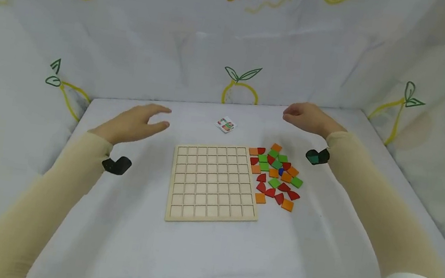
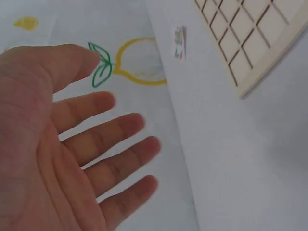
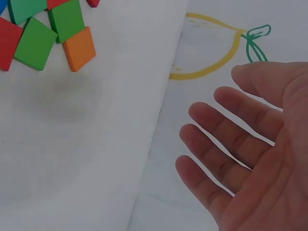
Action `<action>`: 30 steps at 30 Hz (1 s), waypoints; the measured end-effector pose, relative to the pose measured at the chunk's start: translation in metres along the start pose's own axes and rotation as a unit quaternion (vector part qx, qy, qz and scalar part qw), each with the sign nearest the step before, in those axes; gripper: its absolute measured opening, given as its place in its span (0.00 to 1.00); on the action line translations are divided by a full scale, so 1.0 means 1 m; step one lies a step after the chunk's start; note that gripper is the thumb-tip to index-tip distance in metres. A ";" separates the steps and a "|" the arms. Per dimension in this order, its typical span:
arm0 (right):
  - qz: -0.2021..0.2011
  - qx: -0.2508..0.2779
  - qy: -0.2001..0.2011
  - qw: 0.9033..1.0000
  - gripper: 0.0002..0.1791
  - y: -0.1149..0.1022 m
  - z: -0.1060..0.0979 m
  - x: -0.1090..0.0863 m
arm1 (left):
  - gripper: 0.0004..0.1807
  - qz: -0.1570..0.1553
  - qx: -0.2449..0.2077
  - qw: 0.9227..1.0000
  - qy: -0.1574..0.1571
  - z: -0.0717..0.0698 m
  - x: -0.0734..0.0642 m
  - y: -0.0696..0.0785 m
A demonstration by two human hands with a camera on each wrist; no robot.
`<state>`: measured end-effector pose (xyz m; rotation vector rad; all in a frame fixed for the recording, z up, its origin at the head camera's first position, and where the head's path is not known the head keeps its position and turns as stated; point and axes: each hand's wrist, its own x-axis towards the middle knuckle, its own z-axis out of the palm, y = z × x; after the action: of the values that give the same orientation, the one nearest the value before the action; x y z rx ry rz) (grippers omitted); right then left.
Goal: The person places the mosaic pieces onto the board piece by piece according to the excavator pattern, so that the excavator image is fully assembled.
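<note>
Beyond the grid board's point(image 1: 214, 181) edges, both hands point(image 1: 133, 121) point(image 1: 310, 118) hover.

Card point(image 1: 226, 124) bhnd brd point(image 1: 214, 180), pcs point(image 1: 274, 183) R

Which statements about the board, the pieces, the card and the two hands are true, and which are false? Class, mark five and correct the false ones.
1. Loose coloured pieces lie at the right side of the gridded board. True.
2. The left hand grips a red piece. False: the left hand holds nothing, its fingers spread apart.
3. A small printed card lies beyond the board's far edge. True.
4. The board's squares are filled with coloured pieces. False: no coloured piece lies in the squares.
5. The right hand holds nothing. True.
</note>
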<state>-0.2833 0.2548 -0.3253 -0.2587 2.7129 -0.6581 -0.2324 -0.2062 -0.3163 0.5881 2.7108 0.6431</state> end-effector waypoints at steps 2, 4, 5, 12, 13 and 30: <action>-0.001 0.000 -0.003 1.000 0.27 0.002 0.006 -0.003 | 0.32 -0.008 0.003 0.999 -0.032 0.013 -0.012 0.005; -0.002 0.002 -0.003 1.000 0.25 0.004 0.014 -0.003 | 0.31 -0.009 0.010 0.998 -0.054 0.027 -0.022 0.008; -0.001 0.002 -0.002 1.000 0.25 0.004 0.018 -0.003 | 0.30 -0.006 0.013 0.998 -0.060 0.033 -0.026 0.009; -0.026 -0.017 -0.021 0.999 0.20 -0.001 0.053 0.003 | 0.32 0.036 -0.006 0.995 -0.094 0.080 -0.049 0.024; -0.031 -0.018 -0.028 0.999 0.19 -0.002 0.058 0.004 | 0.32 0.045 -0.007 0.994 -0.100 0.086 -0.051 0.028; -0.056 -0.129 -0.072 0.987 0.18 -0.021 0.104 -0.004 | 0.40 0.077 0.120 0.980 -0.142 0.144 -0.085 0.092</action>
<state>-0.2397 0.1949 -0.4014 -0.5056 2.6543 -0.3022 -0.0761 -0.1177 -0.3796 0.8824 2.5037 0.2407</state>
